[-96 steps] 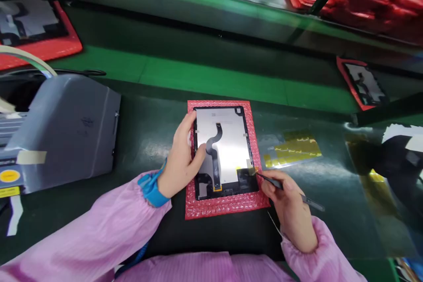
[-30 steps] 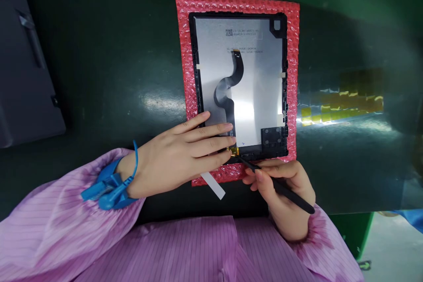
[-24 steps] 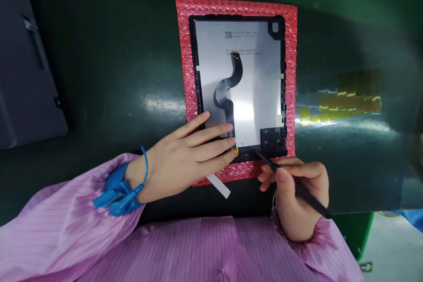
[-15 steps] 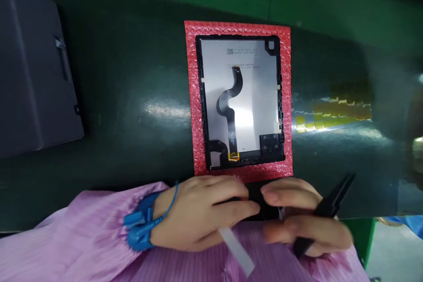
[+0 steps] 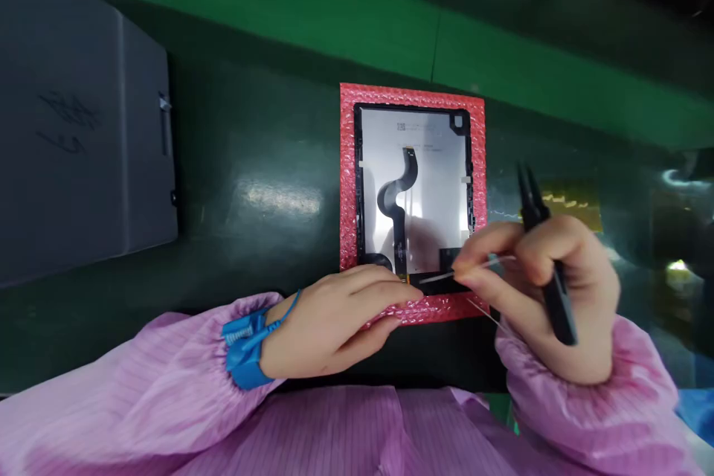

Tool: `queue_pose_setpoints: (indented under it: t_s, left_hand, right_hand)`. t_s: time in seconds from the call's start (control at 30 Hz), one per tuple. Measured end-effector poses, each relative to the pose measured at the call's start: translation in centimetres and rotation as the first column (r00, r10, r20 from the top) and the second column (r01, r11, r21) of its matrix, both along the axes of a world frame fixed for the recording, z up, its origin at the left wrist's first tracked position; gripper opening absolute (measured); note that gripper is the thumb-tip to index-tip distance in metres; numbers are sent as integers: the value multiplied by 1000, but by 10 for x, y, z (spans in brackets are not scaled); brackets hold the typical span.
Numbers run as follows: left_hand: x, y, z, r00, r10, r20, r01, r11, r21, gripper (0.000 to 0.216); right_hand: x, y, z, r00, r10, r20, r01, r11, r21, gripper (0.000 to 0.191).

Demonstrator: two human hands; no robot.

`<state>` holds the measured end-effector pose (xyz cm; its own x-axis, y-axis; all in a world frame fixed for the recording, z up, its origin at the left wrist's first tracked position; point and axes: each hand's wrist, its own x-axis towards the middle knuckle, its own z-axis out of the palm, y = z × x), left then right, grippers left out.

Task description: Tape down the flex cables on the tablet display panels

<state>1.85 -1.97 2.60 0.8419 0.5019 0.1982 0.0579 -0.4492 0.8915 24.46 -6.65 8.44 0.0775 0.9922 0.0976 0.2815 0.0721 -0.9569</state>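
Observation:
A tablet screen assembly (image 5: 440, 201) with a black frame and silvery back lies on a pink bubble-wrap sheet (image 5: 349, 186). A black S-shaped flex cable (image 5: 399, 227) runs up its back from the lower edge. My left hand (image 5: 346, 320) lies over the lower left edge of frame and wrap, fingers stretched out; a blue wrist strap (image 5: 248, 346) circles that wrist. Above the lower right corner, my right hand (image 5: 552, 297) pinches a thin whitish strip (image 5: 438, 278) between thumb and finger. Black tweezers (image 5: 552, 290) are also held in it, tips pointing up and away.
At the left stands a large grey box (image 5: 111, 141) with a latch on its side. Yellowish tape pieces (image 5: 574, 208) are stuck on the dark green table (image 5: 262, 260) to the right. A brighter green strip (image 5: 312, 7) crosses behind the table.
My right hand has risen from the front edge to the frame's lower right, and the tweezers tilt upward. My left hand has moved onto the lower edge; the white strip beneath it is gone from there.

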Motion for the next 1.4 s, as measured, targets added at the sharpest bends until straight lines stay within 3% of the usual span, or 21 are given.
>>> queue_pose_setpoints:
  t_s: [0.1,0.17,0.27,0.37,0.47,0.77,1.1,1.17,1.27,1.4]
  left_hand:
    - [-3,6,-2,998,64,-11,-63,995,77,23]
    - [-4,11,-3,991,134,-30,-124,965,233,22]
    - [-5,16,-5,977,198,-75,-129,838,529,24]
    - [-3,15,-9,972,180,-151,-35,746,665,25]
    - [-1,12,-14,958,185,-218,21,715,699,26]
    - [-3,14,-15,962,179,-208,29,687,726,26]
    - [1,12,-11,912,286,-292,-2,717,697,28]
    - [1,12,-10,911,288,-294,-2,718,696,26]
    - [-1,13,-9,914,272,-301,8,729,685,24]
    - [-3,10,-14,932,193,-308,58,757,651,42]
  right_hand:
    - [3,20,-11,998,-24,65,25,999,-25,42]
    - [5,33,-17,994,9,106,-1,997,-77,42]
    - [9,51,-24,978,144,153,-113,975,-194,45]
    - [9,66,-30,948,278,156,-234,939,-251,47]
    - [6,77,-35,926,313,211,-262,935,-238,48]
    - [-1,92,-37,889,322,325,-275,944,-185,42]
    - [-2,92,-44,915,281,288,-222,949,-222,50]
    - [-4,98,-50,930,230,287,-176,963,-205,51]
    - [-1,111,-58,933,69,352,-45,996,-74,45]
    - [32,113,-59,897,-199,394,172,980,102,35]
